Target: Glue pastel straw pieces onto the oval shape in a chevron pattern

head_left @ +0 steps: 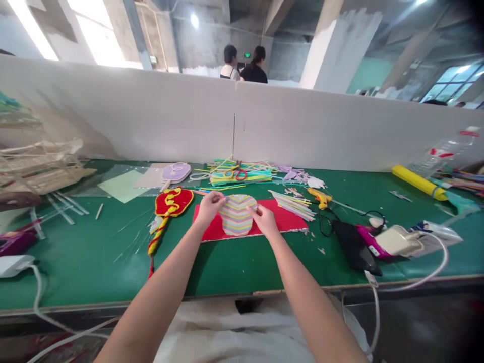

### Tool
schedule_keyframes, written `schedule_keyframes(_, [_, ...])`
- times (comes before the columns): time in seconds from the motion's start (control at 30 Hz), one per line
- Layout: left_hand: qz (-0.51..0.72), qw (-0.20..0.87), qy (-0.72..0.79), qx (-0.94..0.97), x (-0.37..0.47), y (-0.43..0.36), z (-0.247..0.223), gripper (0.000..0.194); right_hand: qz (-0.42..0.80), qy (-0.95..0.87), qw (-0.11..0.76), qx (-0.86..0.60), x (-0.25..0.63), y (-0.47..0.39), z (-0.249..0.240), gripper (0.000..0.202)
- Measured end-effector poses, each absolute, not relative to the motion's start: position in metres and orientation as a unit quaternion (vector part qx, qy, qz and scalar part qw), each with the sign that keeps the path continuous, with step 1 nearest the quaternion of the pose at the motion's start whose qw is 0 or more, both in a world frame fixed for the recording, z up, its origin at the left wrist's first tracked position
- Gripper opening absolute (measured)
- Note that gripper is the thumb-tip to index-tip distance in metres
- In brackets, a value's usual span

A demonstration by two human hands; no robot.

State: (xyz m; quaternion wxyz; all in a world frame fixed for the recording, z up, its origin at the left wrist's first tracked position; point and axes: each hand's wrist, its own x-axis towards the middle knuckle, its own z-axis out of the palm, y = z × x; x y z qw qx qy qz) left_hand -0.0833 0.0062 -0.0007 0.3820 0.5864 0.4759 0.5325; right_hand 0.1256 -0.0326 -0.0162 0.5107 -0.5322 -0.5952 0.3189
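A rounded flat piece with pastel zigzag stripes (237, 217) is held above a red sheet (287, 217). My left hand (213, 206) pinches its upper left edge between thumb and fingers. On the opposite side, my right hand (263, 220) grips the right edge, its thumb lying over the front. To the left of my hands lies a red and yellow fan (174, 202) with a twisted handle and a red tassel. Cut pastel straws (293, 205) rest on the right part of the red sheet.
Behind the sheet are a pile of straws (247, 176), red-handled scissors (241, 175) and a purple fan shape (176, 173). A yellow glue gun (320, 197), a black pouch (355, 246) and cables lie right. A white partition (321, 128) borders the table.
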Motion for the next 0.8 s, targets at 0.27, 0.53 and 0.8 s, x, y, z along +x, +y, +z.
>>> schedule_keyframes(0.27, [0.569, 0.388, 0.474, 0.548, -0.088, -0.004, 0.002, 0.068, 0.356, -0.48, 0.626, -0.501, 0.145, -0.028, -0.004, 0.048])
schedule_keyframes(0.53, [0.448, 0.247, 0.586, 0.629, -0.099, -0.021, -0.011, 0.04, 0.457, -0.409, 0.666, -0.425, 0.15, -0.03, 0.003, 0.045])
schedule_keyframes(0.8, [0.316, 0.195, 0.569, 0.733, -0.104, -0.017, -0.012, 0.036, 0.523, -0.42, 0.621, -0.405, 0.144, -0.033, -0.001, 0.045])
